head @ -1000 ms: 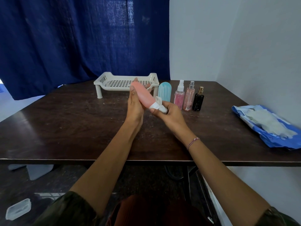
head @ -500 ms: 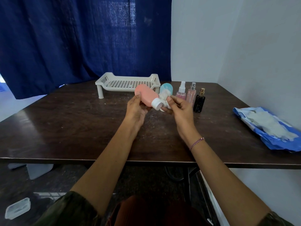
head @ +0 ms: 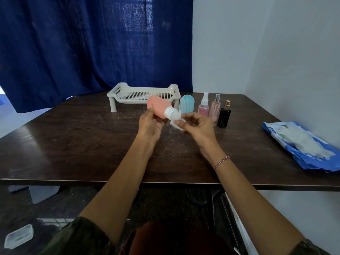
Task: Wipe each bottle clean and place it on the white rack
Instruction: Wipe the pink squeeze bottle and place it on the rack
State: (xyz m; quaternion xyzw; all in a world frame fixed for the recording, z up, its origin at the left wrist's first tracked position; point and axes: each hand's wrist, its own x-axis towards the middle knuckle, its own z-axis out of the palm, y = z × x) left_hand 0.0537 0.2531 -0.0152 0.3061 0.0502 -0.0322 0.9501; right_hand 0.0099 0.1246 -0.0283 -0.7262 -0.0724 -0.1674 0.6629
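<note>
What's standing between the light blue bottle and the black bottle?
In the head view, a white-topped pink spray bottle and a silver-topped pink spray bottle stand there.

Dark olive sleeves (head: 81, 234); pink braided bracelet (head: 221, 162), right wrist.

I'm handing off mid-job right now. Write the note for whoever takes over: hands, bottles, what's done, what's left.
Left hand: holds the pink bottle tilted above the table, cap toward the right hand.
Right hand: pinches a white wipe against the bottle's white cap.
White rack: at the far side, with no bottle on it.
Blue bottle, spray bottle, pink perfume bottle and black bottle stand in a row to the right of the rack.
Done: nothing racked.
Left: finish wiping the pink bottle, rack it, then do the other four. The wipe pack lies at the right of the table.
</note>
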